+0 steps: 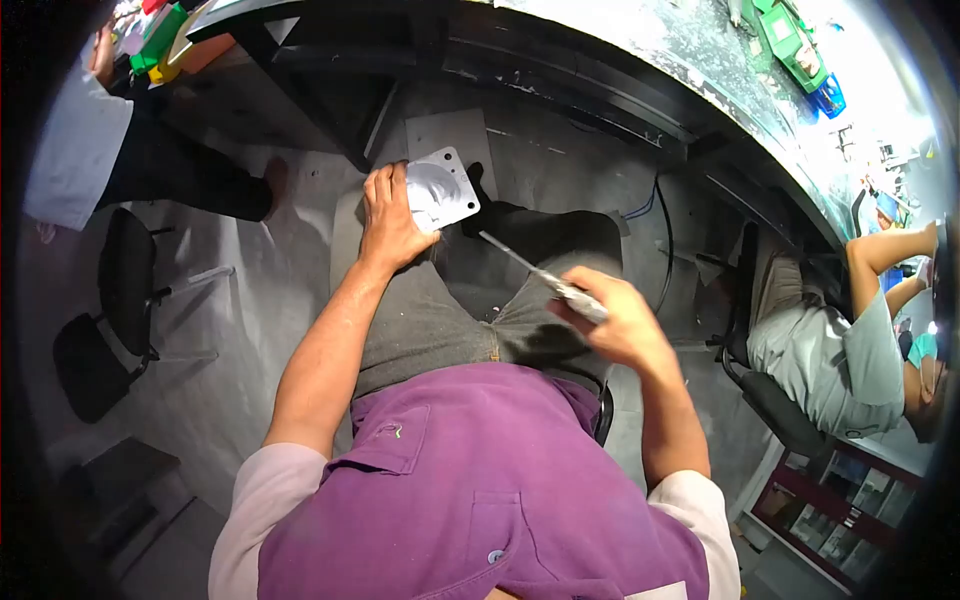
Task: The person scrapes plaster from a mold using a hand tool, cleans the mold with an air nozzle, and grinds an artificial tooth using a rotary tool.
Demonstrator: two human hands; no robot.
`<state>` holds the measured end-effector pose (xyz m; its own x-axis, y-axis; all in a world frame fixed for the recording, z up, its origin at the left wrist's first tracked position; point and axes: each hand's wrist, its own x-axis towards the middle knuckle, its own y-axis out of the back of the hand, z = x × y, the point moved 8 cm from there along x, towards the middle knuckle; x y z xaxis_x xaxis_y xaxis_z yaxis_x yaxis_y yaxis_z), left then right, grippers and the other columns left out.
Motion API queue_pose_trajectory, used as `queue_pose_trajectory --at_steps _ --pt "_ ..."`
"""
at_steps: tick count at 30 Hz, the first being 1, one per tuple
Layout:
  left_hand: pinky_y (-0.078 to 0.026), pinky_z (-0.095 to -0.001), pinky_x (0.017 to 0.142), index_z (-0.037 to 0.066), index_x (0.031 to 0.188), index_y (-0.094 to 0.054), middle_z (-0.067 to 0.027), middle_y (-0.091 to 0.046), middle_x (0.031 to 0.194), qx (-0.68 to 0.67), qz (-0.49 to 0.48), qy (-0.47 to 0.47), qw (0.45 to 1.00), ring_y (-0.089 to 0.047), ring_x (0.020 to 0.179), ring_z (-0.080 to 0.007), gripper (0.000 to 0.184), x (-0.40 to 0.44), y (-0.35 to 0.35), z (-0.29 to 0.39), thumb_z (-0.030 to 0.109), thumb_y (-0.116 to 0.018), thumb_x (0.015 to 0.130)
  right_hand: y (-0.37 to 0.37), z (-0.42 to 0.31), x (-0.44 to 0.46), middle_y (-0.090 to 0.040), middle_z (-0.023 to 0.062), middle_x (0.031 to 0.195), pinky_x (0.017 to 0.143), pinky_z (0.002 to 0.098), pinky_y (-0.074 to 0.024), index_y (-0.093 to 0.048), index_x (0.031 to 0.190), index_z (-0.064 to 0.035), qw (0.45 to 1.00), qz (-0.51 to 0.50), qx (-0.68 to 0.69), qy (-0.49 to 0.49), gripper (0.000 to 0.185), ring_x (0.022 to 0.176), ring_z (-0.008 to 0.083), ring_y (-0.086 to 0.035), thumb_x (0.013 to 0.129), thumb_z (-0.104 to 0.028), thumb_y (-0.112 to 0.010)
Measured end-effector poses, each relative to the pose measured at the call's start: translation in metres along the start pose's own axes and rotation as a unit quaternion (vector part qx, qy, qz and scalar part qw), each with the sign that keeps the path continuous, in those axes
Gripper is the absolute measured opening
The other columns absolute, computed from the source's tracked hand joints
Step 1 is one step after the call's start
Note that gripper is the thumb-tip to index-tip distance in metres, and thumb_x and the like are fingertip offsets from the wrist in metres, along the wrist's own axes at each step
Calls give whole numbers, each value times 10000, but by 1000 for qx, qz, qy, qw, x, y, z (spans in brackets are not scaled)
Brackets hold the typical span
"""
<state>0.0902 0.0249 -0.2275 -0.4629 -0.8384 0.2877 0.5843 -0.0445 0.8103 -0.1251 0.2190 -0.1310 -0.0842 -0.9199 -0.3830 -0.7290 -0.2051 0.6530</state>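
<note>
My left hand point(388, 222) is closed around the left edge of a silvery metal plate point(452, 178) with rounded corners, small corner holes and a round recess in its middle. The plate is held over my left thigh, near the knee. In my right hand point(622, 322) is a slim file point(520, 262), gripped by its pale, wrapped-looking handle. Its thin blade points up and left toward the plate, and a gap separates the tip from the metal. My right palm is partly hidden from view.
A dark-framed workbench point(580, 75) runs across the front, with green bins point(790, 45) on top. One person point(830, 330) sits at the right; another point(85, 150) stands at the left. A black chair point(125, 290) is at the left. Cables point(660, 230) hang below the bench.
</note>
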Motion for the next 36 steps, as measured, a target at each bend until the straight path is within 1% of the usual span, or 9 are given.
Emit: queue_pose_trajectory --at_steps 4,7,9,10,13,14,21,24,36 --pt "-335 -520 1171 -59 1441 -377 -238 -421 1383 10 4 10 1000 -359 1353 -430 1022 -1 -3 -10 170 -855 567 -21 -34 28 -723 191 925 756 474 -523 -689 961 -69 998 42 -49 15 316 871 410 -688 912 -375 -751" --pt "-337 -519 1171 -49 1449 -373 -233 -418 1390 7 5 10 1000 -354 1361 -431 1023 -3 -4 -12 172 -851 572 -26 -43 48 -678 164 760 673 431 -506 -698 943 -45 1000 21 -10 -16 336 703 345 -664 908 -370 -776" --pt "-337 -521 1171 -43 1451 -372 -230 -416 1393 2 7 8 1000 -352 1365 -431 1022 -2 -3 -12 171 -849 574 -12 -54 57 -666 151 712 635 412 -496 -697 924 -36 992 122 -22 38 353 646 328 -647 904 -380 -775" --pt "-337 -521 1171 -39 1452 -370 -228 -413 1396 -2 10 7 1000 -351 1368 -430 1019 -3 -3 -11 172 -847 577 -15 -51 60 -660 146 694 624 397 -491 -706 943 -39 999 41 -1 -3 354 614 301 -629 900 -382 -779" --pt "-337 -520 1173 -34 1453 -368 -226 -408 1400 -10 15 4 1000 -350 1369 -428 1020 -4 -2 -12 174 -846 577 -1 -64 64 -713 211 802 739 462 -538 -720 943 -32 996 72 -45 -13 341 792 399 -710 909 -370 -747" --pt "-336 -520 1174 -32 1454 -367 -226 -406 1400 -13 19 2 1000 -351 1368 -427 1023 -3 -1 -11 174 -846 574 2 -66 64 -723 209 823 737 460 -546 -722 963 -48 998 6 -43 -46 326 801 396 -718 915 -369 -743" --pt "-324 -513 1185 -28 1468 -353 -227 -404 1403 -40 14 3 999 -346 1366 -430 1066 -4 -2 -14 178 -854 550 7 -78 83 -739 190 866 770 481 -557 -695 1019 -76 995 57 -80 19 311 877 401 -724 922 -368 -741" --pt "-320 -513 1190 -32 1473 -342 -228 -398 1417 -58 11 -12 998 -341 1369 -431 1097 -4 -1 -14 187 -866 535 10 -88 89 -703 180 795 687 429 -519 -698 976 -53 993 91 -53 53 271 739 375 -683 917 -309 -763" --pt "-383 -527 1146 31 1490 -342 -215 -408 1436 -123 25 -29 992 -382 1340 -437 1126 -4 7 -10 166 -887 514 -3 -116 103 -710 175 783 702 433 -536 -729 926 -39 992 12 -62 108 290 756 360 -703 887 -322 -777"
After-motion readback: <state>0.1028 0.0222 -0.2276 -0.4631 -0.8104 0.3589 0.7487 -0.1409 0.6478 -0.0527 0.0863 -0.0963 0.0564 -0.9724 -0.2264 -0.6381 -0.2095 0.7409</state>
